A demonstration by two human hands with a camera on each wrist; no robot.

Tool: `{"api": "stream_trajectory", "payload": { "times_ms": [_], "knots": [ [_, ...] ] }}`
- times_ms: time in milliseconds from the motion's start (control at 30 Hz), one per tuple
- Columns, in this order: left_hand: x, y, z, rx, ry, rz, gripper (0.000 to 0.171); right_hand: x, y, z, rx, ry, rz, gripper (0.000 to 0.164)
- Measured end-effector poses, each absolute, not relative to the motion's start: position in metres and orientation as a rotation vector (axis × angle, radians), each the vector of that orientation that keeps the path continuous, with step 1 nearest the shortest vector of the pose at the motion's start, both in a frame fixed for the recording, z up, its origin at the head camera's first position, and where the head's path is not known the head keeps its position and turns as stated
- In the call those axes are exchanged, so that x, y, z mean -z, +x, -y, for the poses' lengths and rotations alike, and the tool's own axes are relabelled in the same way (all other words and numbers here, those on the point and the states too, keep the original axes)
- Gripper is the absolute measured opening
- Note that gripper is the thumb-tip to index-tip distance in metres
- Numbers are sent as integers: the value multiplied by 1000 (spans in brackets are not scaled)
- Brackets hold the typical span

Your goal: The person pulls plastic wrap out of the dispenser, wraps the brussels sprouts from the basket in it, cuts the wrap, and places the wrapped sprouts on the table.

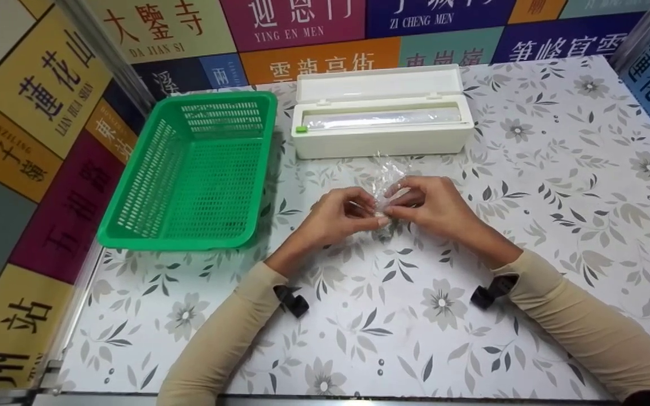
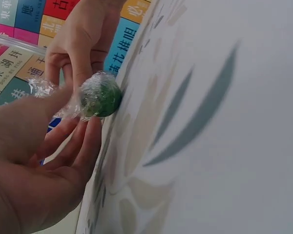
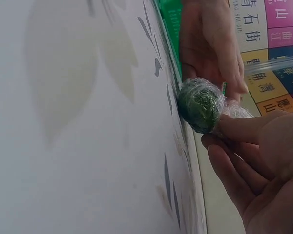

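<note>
Between the two hands is a small round green item [image 3: 200, 105], wrapped in clear plastic wrap [image 1: 388, 172]. Gathered ends of the wrap stick up above the fingers in the head view. My left hand [image 1: 336, 214] pinches the bunched wrap from the left, thumb and fingertips right at the item. From the other side my right hand [image 1: 438, 206] pinches the same gathered wrap between thumb and fingers. Both wrist views show the green item [image 2: 105, 100] low over the table, its wrapped side rounded and shiny. The fingers cover most of it in the head view.
Behind the hands stands a white wrap dispenser box [image 1: 381, 142], its lid [image 1: 381, 84] raised, with a roll of wrap [image 1: 381, 118] inside and a green slider [image 1: 301, 129]. A green plastic basket [image 1: 212, 186] sits to the left. Printed panels [image 1: 60, 135] border the flowered tabletop [image 1: 443, 361].
</note>
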State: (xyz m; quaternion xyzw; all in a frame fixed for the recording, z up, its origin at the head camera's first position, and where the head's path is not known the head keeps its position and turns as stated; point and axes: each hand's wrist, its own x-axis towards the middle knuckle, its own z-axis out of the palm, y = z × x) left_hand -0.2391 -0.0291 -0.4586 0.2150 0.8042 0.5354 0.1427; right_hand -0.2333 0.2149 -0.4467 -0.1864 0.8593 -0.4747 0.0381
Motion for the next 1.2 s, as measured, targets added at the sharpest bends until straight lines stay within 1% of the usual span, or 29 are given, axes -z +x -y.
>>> {"api": "stream_trajectory", "payload": {
  "times_ms": [133,300,433,500,567,667,733,833,967,1033,1200],
  "knots": [
    [457,-238,28,-1558,659,-2366,29,447,-234,-217,1438,-556,-2635,29],
    [456,-236,26,-1569,634,-2461,21,446,-235,-218,1407,-554,-2581,34],
    [455,-236,26,-1548,613,-2528,20,446,-233,-217,1411,-571,-2545,37],
    [455,-237,26,-1549,612,-2533,23,446,-233,-218,1417,-560,-2530,36],
    [456,-237,26,-1554,621,-2525,31,446,-233,-218,1427,-549,-2517,36],
    [457,-238,26,-1569,637,-2487,35,446,-234,-218,1422,-567,-2520,30],
    [458,-239,26,-1577,647,-2480,33,447,-235,-218,1411,-585,-2531,24],
    [459,-239,25,-1620,656,-2450,22,448,-235,-218,1390,-602,-2544,19],
    [459,-239,23,-1664,671,-2431,20,447,-233,-217,1435,-644,-2502,29],
    [459,-239,24,-1669,689,-2434,21,447,-233,-217,1449,-684,-2502,30],
    [460,-239,24,-1676,727,-2425,17,448,-233,-218,1378,-749,-2616,17]
  ]
}}
